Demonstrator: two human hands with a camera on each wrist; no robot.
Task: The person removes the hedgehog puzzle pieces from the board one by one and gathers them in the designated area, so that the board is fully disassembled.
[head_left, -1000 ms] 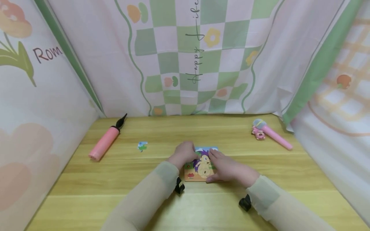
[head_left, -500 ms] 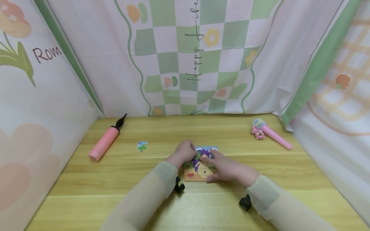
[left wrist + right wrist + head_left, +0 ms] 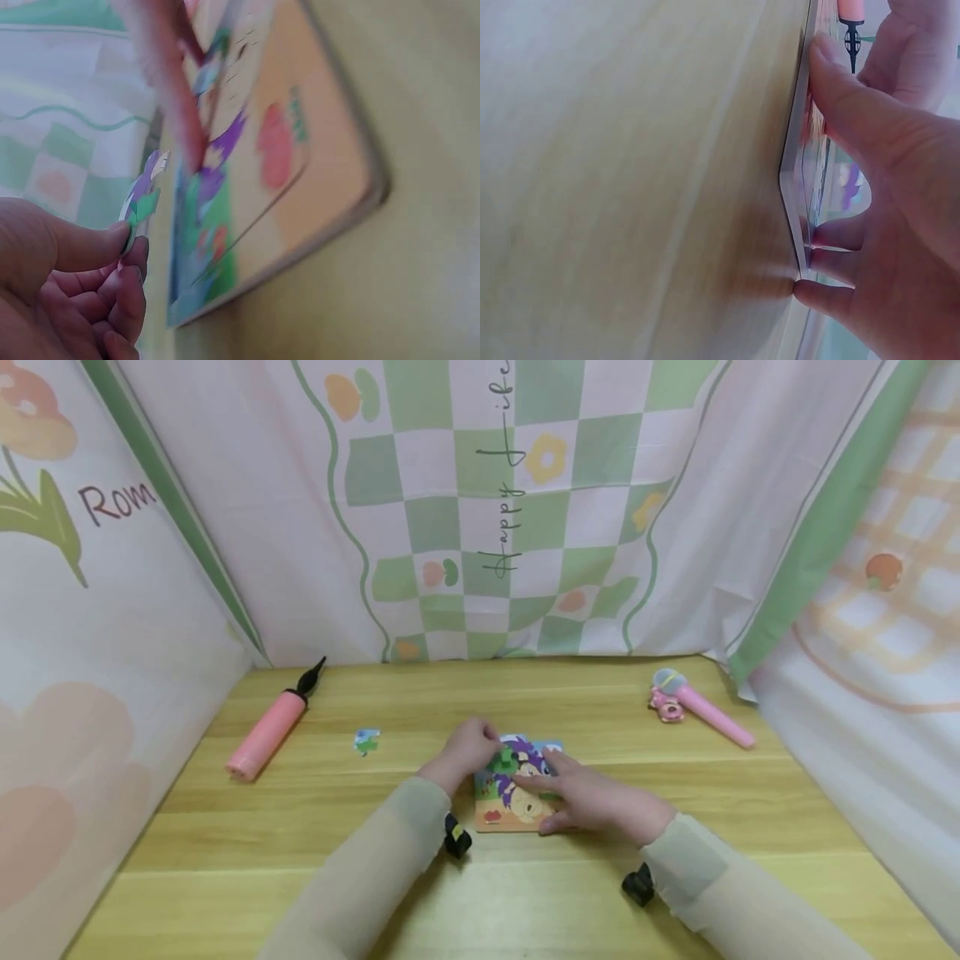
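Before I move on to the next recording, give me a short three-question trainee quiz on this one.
1. True or false: the left hand pinches a puzzle piece between thumb and fingers.
2. Multiple choice: where does the right hand rest? A) on the pink balloon pump; B) on the puzzle board; C) on the toy microphone.
3. Fill in: a loose puzzle piece lies on the wooden table between the puzzle board and the ____.

Key:
1. True: thumb and fingers pinch the purple-and-green piece just above the board.
2. B: its fingers lie on the picture and curl round the board's edge.
3. Pink balloon pump.
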